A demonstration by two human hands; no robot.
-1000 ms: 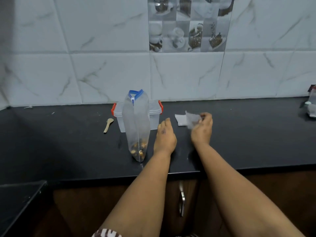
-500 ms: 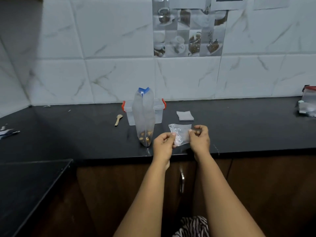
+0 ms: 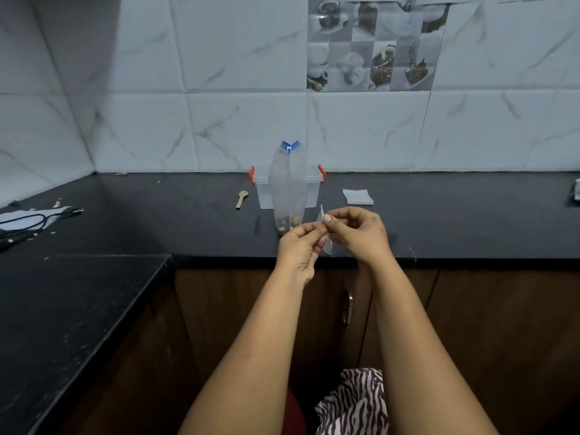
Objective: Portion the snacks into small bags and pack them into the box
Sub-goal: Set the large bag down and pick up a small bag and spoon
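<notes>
Head view: at centre, the left hand (image 3: 300, 246) and right hand (image 3: 357, 232) both pinch one small clear bag (image 3: 324, 235) above the counter (image 3: 157, 215) edge. At twelve o'clock from them stands the tall snack bag (image 3: 288, 183), touching the lidded box (image 3: 314, 189) behind; spare bags (image 3: 357, 196) lie at one o'clock.

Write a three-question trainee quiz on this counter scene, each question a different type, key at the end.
1. True or false: both the left hand and the right hand pinch the small clear bag.
2. Multiple choice: the wooden spoon lies on the counter: A) to the left of the lidded box; B) inside the tall snack bag; C) on the stack of small bags.
3. Fill in: the tall snack bag stands directly in ____ of the box, as the camera sees it.

Key: 1 true; 2 A; 3 front.
</notes>
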